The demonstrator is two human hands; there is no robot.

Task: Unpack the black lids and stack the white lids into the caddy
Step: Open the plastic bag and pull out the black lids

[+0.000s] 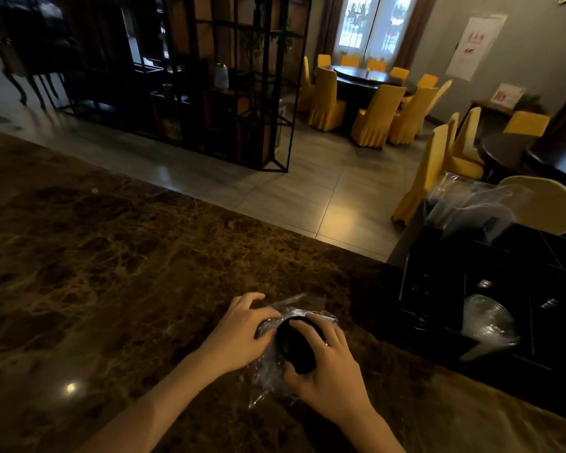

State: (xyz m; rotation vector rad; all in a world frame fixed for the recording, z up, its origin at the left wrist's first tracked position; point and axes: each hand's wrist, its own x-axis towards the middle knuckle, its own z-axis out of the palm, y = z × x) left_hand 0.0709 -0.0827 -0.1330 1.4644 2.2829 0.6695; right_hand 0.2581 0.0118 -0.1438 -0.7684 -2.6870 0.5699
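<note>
While the stack of black lids (299, 353) lies on the brown bench (111, 256), half inside a clear plastic bag (268, 374), it is held in the curled grip of the right hand (327, 364). The bag is gripped by the bent fingers of the left hand (239, 331). The black caddy (438, 289) is set well apart on the right.

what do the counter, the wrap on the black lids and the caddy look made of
Counter: polished marble-like stone, brown veining, glossy light reflection.
Wrap: thin clear plastic film, crinkled and shiny.
Black lids: probably matte plastic; too dark to be sure.
Caddy: black, smooth, likely plastic or acrylic, with faint sheen.
</note>
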